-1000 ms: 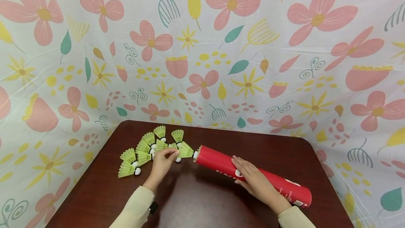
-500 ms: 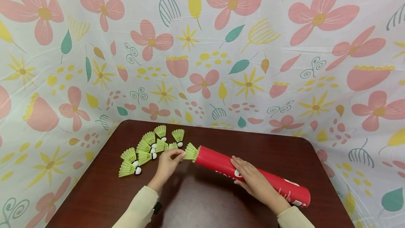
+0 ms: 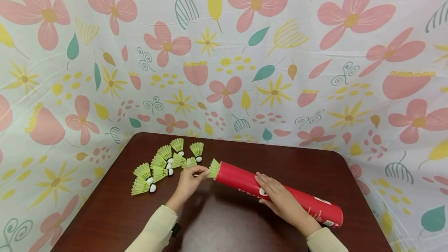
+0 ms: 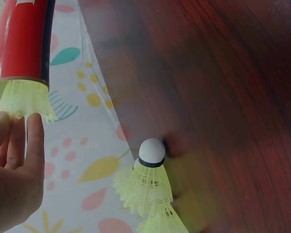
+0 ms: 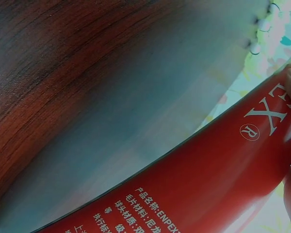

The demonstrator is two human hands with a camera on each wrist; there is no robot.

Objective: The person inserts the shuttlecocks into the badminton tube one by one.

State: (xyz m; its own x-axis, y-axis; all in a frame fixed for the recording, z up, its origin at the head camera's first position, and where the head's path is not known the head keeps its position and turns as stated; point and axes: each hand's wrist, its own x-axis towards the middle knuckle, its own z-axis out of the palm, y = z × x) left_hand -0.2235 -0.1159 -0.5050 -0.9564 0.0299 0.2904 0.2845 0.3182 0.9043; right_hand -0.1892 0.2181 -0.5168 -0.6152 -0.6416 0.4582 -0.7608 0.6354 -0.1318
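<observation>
**Shuttlecock at the mouth of the red tube**

My left hand [image 3: 189, 182] sits near the middle of the dark wooden desk [image 3: 217, 228], its fingertips [image 4: 33, 127] touching the yellow-green skirt of a shuttlecock [image 3: 213, 168] that pokes out of the open end of the red tube [image 3: 280, 193]. From the left wrist view the fingers are straight and close together, pressed against the edge of the skirt rather than wrapped round it; only the flared skirt shows, the cork end being inside the tube.

The tube lies on its side across the desk, its open mouth pointing to about 10 o'clock and its far end towards 4 o'clock, near the desk's right edge. My right hand [image 3: 278, 197] rests flat on top of the tube about midway along, fingers stretched out over the white lettering. The right wrist view shows the red wall with printed text close up and only a sliver of my fingers at the picture's edge, so I cannot tell from there how far they curve round it.

At about 10 o'clock from my left hand, a cluster of loose shuttlecocks [image 3: 161, 164] lies on the desk, all yellow-green with white corks, some touching one another. One of them [image 4: 149, 187] shows clearly in the left wrist view, cork up, just beside the desk's edge.

A flowered cloth [image 3: 224, 49] hangs behind and around the desk.
</observation>
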